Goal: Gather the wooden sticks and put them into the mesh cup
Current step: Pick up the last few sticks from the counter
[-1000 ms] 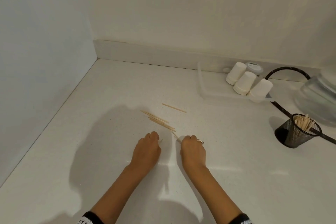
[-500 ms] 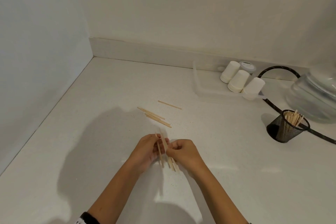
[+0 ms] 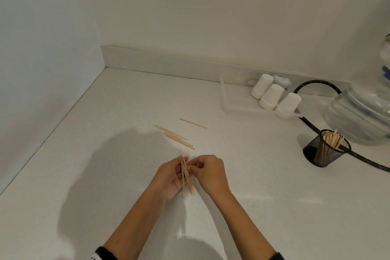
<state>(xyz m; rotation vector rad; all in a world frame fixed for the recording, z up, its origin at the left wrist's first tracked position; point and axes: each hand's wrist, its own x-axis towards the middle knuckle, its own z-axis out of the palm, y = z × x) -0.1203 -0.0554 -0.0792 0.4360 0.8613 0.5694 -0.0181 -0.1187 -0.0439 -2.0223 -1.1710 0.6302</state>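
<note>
My left hand (image 3: 168, 179) and my right hand (image 3: 210, 173) meet above the white counter and both pinch a small bundle of wooden sticks (image 3: 185, 175), held nearly upright between them. More loose sticks (image 3: 176, 137) lie in a slanted cluster on the counter just beyond my hands, and a single stick (image 3: 192, 123) lies a little farther back. The black mesh cup (image 3: 326, 151) stands at the right, tilted slightly, with several sticks in it.
A clear plastic tray (image 3: 226, 105) with three stacks of white paper cups (image 3: 272, 97) sits at the back right. A black cable (image 3: 310, 126) loops past the mesh cup. A large clear water bottle (image 3: 363, 116) lies at the far right. Walls close the left and back.
My hands went from fists resting on the counter to lifting a bundle of sticks between them. The view shifted slightly, and the loose sticks on the counter stayed put.
</note>
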